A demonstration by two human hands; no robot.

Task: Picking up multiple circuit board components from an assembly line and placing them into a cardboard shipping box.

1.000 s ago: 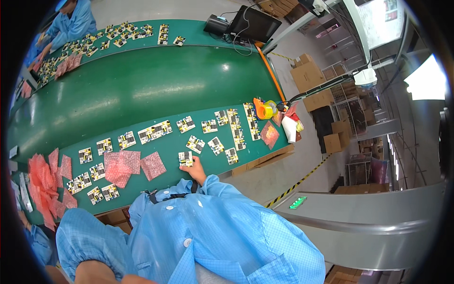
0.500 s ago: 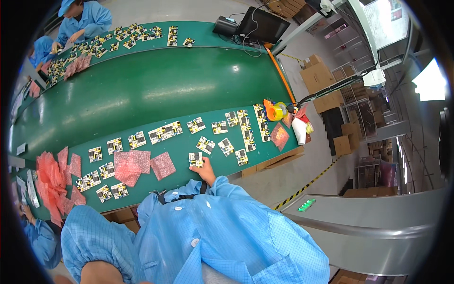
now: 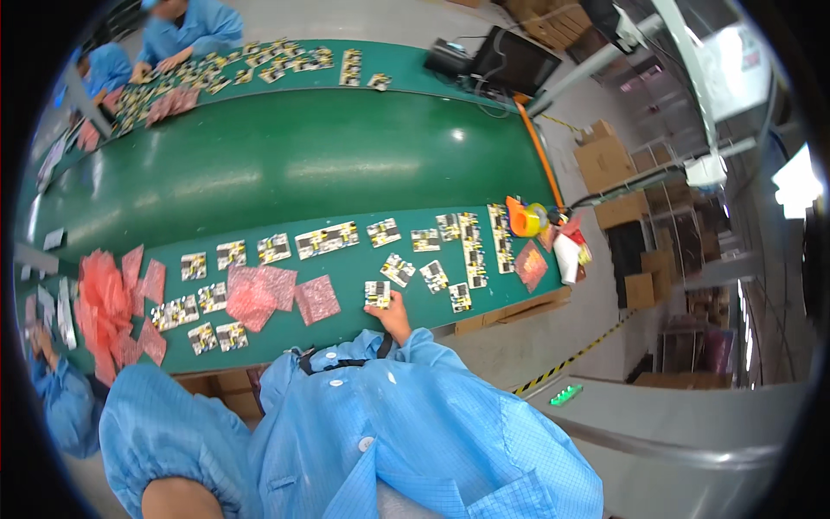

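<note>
My right hand (image 3: pixel 394 317) grips a small circuit board (image 3: pixel 377 294) by its lower edge, near the table's front edge. The board is white with black and yellow parts. To its left lies a flat pink bubble bag (image 3: pixel 318 300), and two single boards (image 3: pixel 398 270) rest just beyond it. My left arm shows only as a blue sleeve (image 3: pixel 173 424) with bare skin at the lower edge. The left hand itself is out of the picture.
More boards are spread over the green table (image 3: pixel 346 275). A pile of pink bubble bags (image 3: pixel 105 303) lies at the left. An orange tape dispenser (image 3: pixel 524 218) stands at the right end. Across the green belt (image 3: pixel 303 143), co-workers (image 3: pixel 186 35) handle boards. Another person (image 3: pixel 65 398) sits at the far left.
The whole view has shifted, so the table and its boards appear farther right. My right hand keeps its hold on the circuit board and has barely moved relative to the table.
</note>
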